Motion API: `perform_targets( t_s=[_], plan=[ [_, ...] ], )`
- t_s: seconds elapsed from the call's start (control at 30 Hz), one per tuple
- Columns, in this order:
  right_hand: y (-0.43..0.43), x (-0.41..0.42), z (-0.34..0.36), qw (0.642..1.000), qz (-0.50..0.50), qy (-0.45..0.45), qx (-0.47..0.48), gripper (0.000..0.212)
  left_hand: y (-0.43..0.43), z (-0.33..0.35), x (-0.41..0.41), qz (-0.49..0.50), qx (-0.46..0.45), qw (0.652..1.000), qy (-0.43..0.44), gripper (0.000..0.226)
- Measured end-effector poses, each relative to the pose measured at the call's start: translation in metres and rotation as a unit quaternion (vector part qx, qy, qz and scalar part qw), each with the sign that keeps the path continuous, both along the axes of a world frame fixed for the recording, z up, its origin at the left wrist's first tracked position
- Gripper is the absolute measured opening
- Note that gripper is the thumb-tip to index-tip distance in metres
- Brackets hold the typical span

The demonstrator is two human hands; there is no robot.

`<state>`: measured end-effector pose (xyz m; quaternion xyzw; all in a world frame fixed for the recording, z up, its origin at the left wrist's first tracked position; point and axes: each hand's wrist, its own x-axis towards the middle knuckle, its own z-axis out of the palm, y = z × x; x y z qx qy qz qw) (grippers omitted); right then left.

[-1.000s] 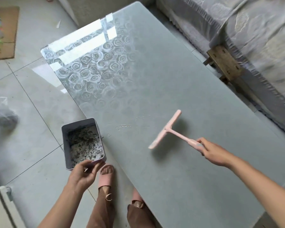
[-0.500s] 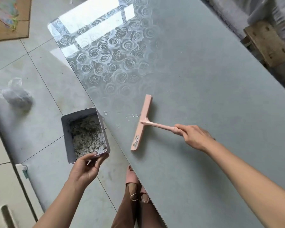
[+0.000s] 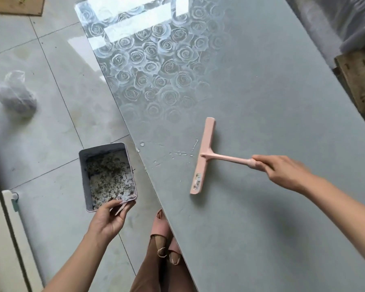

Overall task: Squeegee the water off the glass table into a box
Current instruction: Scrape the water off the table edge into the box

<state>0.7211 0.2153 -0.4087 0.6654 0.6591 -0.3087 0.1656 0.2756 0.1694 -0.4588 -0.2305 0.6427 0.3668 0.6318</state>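
The job looks partly done. Most of the glass worktop (image 3: 261,91) reads dry, but water beads (image 3: 178,153) and streaks lie between the squeegee (image 3: 204,157) and the left edge, not yet pushed off. The pink squeegee rests blade-down on the glass, roughly parallel to that edge, with a label near its near end. The right hand (image 3: 282,171) has its grip wrapped round the handle. The left hand (image 3: 108,220) pinches the near rim of the grey box (image 3: 83,175), just beside the edge, which holds speckled wet debris.
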Motion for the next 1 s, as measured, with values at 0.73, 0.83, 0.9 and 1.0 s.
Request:
perform_targets(
  t_s=[0.73, 0.83, 0.9, 1.0],
  plan=[
    [0.098, -0.044, 0.013, 0.988, 0.119, -0.028, 0.094, 0.030, 0.011, -0.068, 0.042, 0.063, -0.022, 0.998, 0.002, 0.020],
    [0.104, -0.030, 0.026, 0.982, 0.143, -0.101, 0.074, 0.034, 0.011, -0.068, 0.043, 0.067, -0.018, 0.998, -0.002, 0.021],
    [0.104, -0.053, 0.020, 0.981, 0.156, -0.090, 0.065, 0.033, 0.011, -0.066, 0.043, 0.070, -0.015, 0.997, 0.006, 0.022],
    [0.103, -0.113, 0.002, 0.978, 0.193, -0.046, 0.070, 0.032, 0.012, -0.064, 0.043, 0.077, -0.011, 0.997, 0.010, 0.020]
  ],
)
